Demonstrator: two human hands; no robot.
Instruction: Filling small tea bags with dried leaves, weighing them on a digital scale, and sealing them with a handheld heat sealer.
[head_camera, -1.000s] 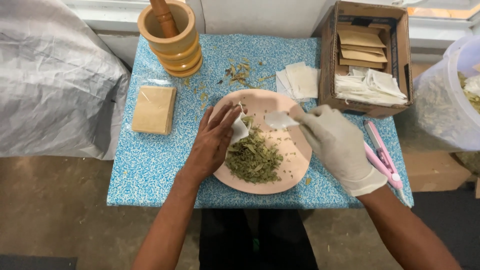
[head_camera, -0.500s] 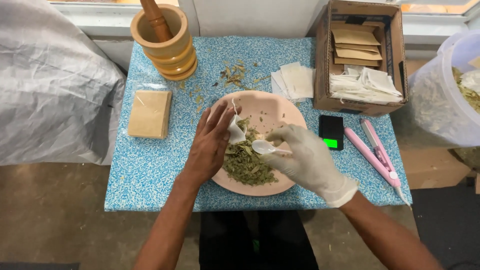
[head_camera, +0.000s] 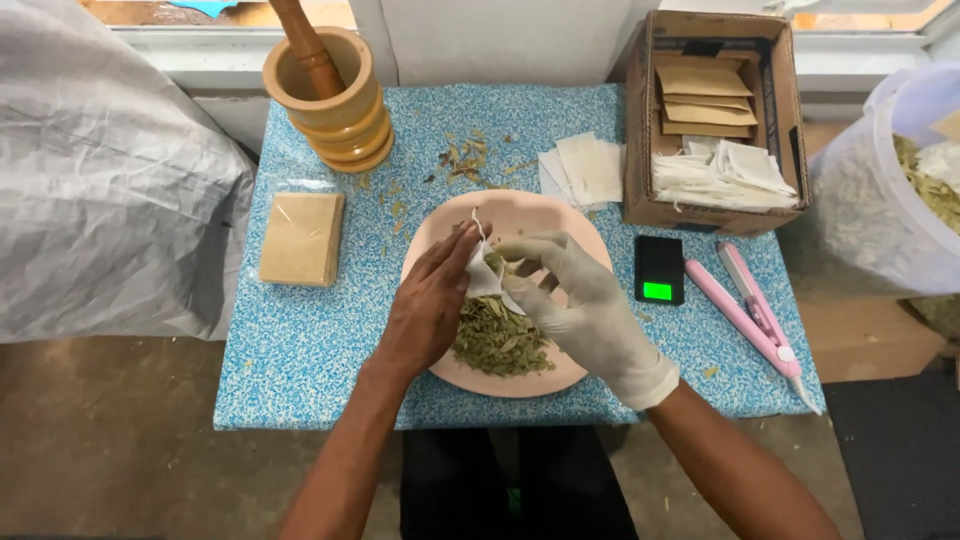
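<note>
Over the pink plate, both hands meet on a small white filter bag. The bare left hand has its grip pinched together on the bag's near edge, seemingly to keep the mouth open and upright, while the gloved right hand closes its fingertips on the other side, steadying the opening; whether those fingers also hold leaves I cannot tell. Directly below the two grips lies a heap of dried green leaves, so anything spilled drops back onto the plate.

Just right of the gloved grip sits a small black scale with a lit green screen, and beyond it a pink sealing tool. Ahead of the grips, loose white bags lie beside a cardboard box holding more. Further left stand a wooden mortar with pestle and a tan packet, all on the blue speckled surface.
</note>
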